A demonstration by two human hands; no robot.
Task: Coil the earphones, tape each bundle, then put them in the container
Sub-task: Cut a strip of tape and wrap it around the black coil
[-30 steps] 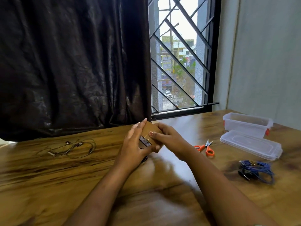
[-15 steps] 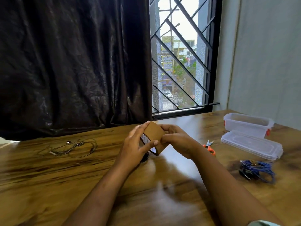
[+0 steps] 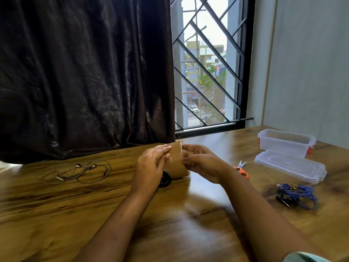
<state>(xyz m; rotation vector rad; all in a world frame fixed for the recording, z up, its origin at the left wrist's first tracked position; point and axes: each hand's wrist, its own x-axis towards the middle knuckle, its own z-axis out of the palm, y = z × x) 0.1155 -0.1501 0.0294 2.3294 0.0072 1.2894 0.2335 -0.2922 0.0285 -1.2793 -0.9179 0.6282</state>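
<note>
A brown tape roll [image 3: 177, 161] stands upright at the table's middle, held between my left hand [image 3: 151, 166] and my right hand [image 3: 201, 163]. My right fingertips pinch at its outer face. A black coiled earphone bundle [image 3: 165, 179] lies on the table just under my left hand, partly hidden. Loose silver-grey earphones [image 3: 83, 172] sprawl at the left. A blue earphone bundle [image 3: 296, 194] lies at the right. The clear plastic container [image 3: 286, 141] stands open at the far right, with its lid [image 3: 290, 166] flat in front of it.
Orange-handled scissors [image 3: 241, 169] lie between my right hand and the lid. A dark curtain [image 3: 85, 72] and a barred window [image 3: 209, 72] run along the table's far edge. A pale wall stands at the right.
Both hands turned the tape roll from showing its open core to showing its brown outer face. My right fingers now pinch at its surface.
</note>
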